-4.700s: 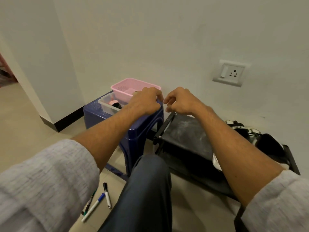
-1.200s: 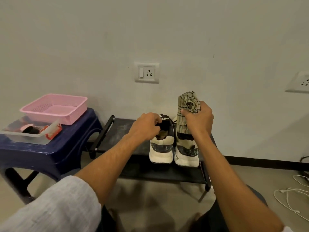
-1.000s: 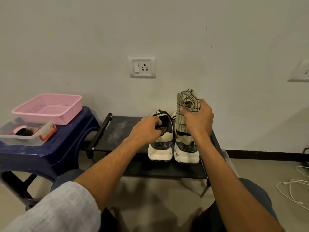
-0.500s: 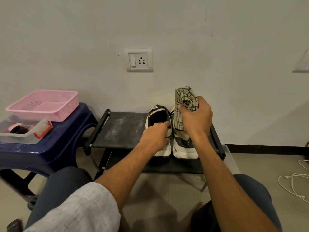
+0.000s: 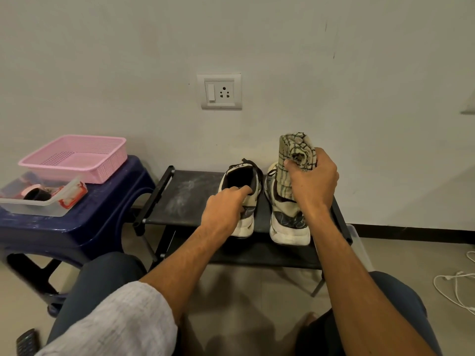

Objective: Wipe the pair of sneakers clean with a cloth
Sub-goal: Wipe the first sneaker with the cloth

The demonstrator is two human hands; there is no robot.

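Observation:
Two white and black sneakers stand side by side on a low black rack (image 5: 185,199), heels toward me. My left hand (image 5: 226,209) grips the heel of the left sneaker (image 5: 244,176), with a finger hooked into its opening. My right hand (image 5: 312,185) holds a rolled beige checked cloth (image 5: 295,147) upright, just above the right sneaker (image 5: 289,224), whose top it hides.
A dark blue plastic stool (image 5: 84,222) stands to the left with a pink basket (image 5: 74,158) and a clear tray (image 5: 38,199) of small items on it. A wall socket (image 5: 219,91) is above the rack. White cables (image 5: 455,286) lie on the floor at right.
My view has swung from the stool to the rack. My left hand slid from the left sneaker's tongue back to its heel. My right hand keeps the cloth raised.

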